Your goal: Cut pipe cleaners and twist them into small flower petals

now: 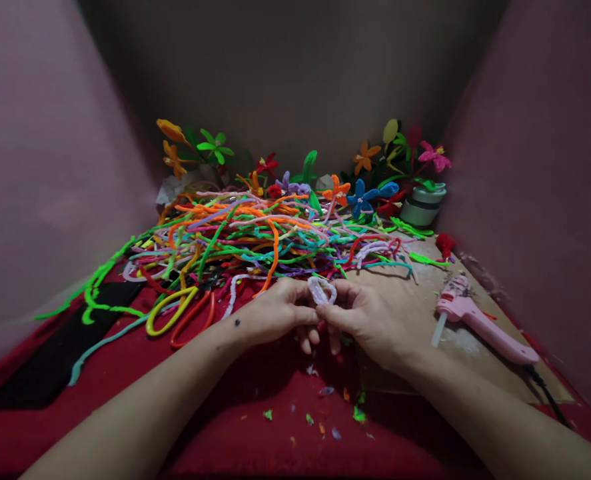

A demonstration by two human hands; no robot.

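Between my two hands is a pale lilac pipe cleaner (331,291) bent into small loops, like a petal shape. My left hand (280,310) pinches its left side between thumb and fingers. On the other side, my right hand (368,317) grips its lower right end, thumb tip close to the left thumb. The curled fingers hide the lower part of the piece. Just beyond the hands lies a big tangled heap of coloured pipe cleaners (240,230). Scissors with a yellow and a red handle loop (172,311) rest left of my left hand.
A pink glue gun (490,327) with a cord lies on a cardboard sheet (400,373) at right. Fuzzy flowers (362,198) and a small pot (424,205) stand at the back. A black strip (40,367) and fluff scraps (359,413) lie on the red cloth (215,427).
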